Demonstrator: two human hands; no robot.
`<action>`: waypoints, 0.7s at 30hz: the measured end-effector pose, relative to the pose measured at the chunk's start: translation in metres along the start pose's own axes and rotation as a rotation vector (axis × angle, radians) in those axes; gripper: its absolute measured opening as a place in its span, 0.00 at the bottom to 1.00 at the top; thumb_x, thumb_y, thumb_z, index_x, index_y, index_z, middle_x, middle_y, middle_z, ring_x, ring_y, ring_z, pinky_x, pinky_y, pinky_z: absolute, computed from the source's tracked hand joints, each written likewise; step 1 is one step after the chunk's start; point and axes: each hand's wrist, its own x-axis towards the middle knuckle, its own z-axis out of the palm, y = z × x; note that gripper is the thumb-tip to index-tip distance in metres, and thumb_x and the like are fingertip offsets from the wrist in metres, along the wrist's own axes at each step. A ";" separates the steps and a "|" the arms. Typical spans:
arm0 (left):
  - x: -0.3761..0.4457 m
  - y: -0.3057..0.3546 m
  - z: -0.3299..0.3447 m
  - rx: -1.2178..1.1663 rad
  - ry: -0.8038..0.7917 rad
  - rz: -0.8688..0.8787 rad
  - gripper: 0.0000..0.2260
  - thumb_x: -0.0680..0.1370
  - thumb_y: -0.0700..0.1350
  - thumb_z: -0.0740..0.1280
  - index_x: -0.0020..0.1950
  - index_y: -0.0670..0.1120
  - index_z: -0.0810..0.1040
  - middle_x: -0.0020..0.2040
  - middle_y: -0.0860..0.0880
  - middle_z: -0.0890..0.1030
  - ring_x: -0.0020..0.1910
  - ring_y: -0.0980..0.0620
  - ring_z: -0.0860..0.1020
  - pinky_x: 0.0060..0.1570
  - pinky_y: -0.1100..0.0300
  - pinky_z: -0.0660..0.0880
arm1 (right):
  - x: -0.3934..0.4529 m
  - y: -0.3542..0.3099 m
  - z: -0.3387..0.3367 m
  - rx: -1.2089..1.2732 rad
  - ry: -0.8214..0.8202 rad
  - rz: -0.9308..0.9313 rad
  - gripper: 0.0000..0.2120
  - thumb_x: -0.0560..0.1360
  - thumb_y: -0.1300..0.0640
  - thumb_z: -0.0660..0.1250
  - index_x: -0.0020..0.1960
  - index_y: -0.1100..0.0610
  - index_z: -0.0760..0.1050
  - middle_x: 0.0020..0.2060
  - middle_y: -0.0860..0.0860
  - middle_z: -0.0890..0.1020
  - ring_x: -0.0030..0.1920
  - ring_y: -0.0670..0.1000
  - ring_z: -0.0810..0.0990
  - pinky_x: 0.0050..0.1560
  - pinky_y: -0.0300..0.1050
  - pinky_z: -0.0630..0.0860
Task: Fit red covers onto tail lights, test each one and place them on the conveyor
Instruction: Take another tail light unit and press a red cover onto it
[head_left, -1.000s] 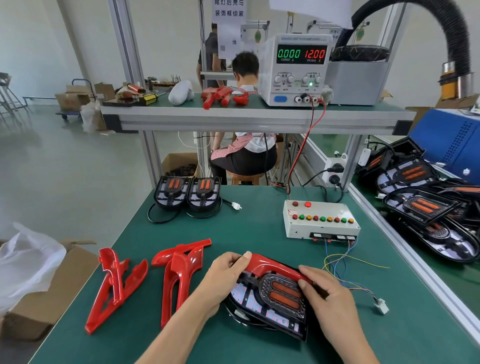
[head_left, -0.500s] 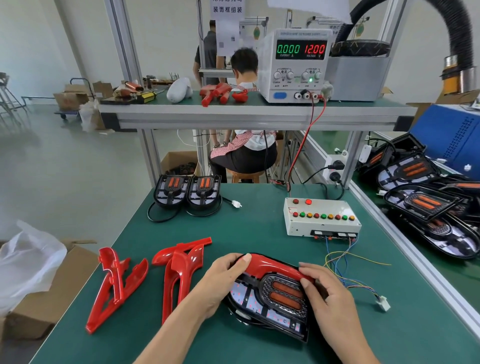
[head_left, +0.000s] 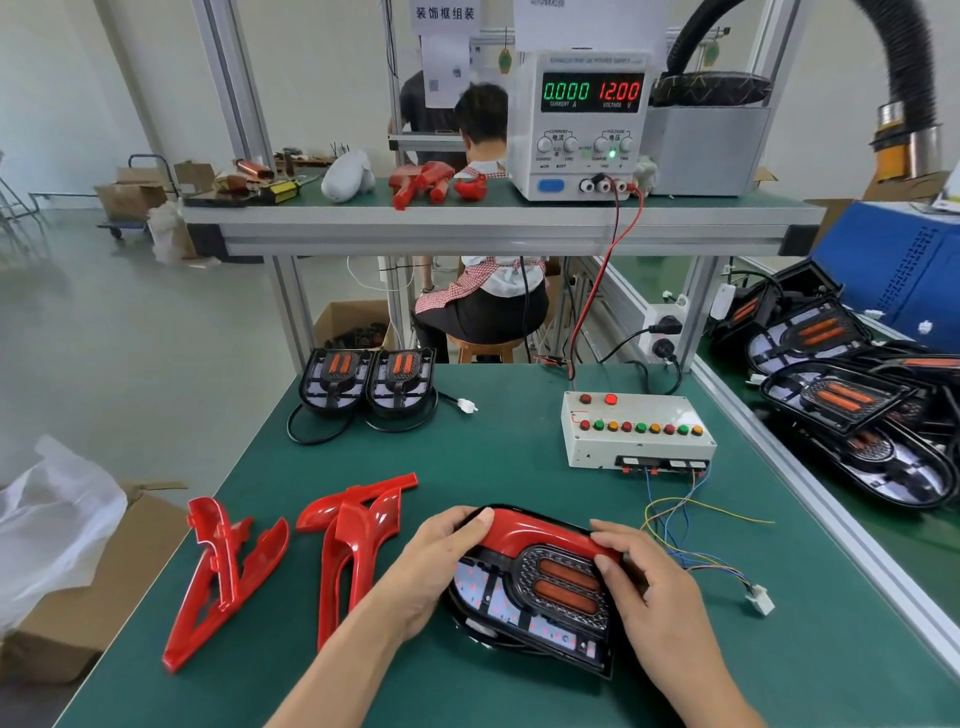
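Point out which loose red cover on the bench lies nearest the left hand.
The right-hand loose cover, just beside the left hand. The other loose cover lies farther left, toward the bench edge.

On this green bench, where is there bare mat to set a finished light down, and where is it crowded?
Bare mat lies mid-bench, between the two uncovered tail lights at the back, the test box and the light being fitted. The near right corner past the white connector is bare too. The left is crowded with loose red covers; wires trail below the box.
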 end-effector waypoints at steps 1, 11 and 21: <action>-0.001 0.001 0.001 0.000 0.005 0.001 0.14 0.81 0.52 0.68 0.57 0.44 0.85 0.54 0.42 0.87 0.56 0.43 0.85 0.58 0.53 0.78 | 0.000 0.001 0.000 0.004 0.006 0.002 0.12 0.79 0.61 0.70 0.54 0.43 0.81 0.58 0.31 0.80 0.61 0.35 0.77 0.57 0.24 0.69; -0.004 0.001 0.003 -0.013 0.029 0.039 0.17 0.77 0.56 0.71 0.48 0.41 0.82 0.48 0.41 0.85 0.49 0.42 0.82 0.59 0.48 0.75 | 0.000 0.004 -0.003 -0.018 -0.012 -0.060 0.14 0.78 0.62 0.70 0.55 0.42 0.81 0.59 0.34 0.81 0.61 0.37 0.78 0.57 0.25 0.71; -0.001 0.005 0.004 0.152 0.099 0.072 0.20 0.67 0.65 0.69 0.41 0.48 0.82 0.37 0.53 0.81 0.37 0.56 0.78 0.46 0.59 0.72 | 0.001 0.002 -0.008 -0.045 -0.027 -0.163 0.11 0.77 0.55 0.68 0.57 0.44 0.82 0.61 0.37 0.80 0.63 0.42 0.79 0.59 0.29 0.73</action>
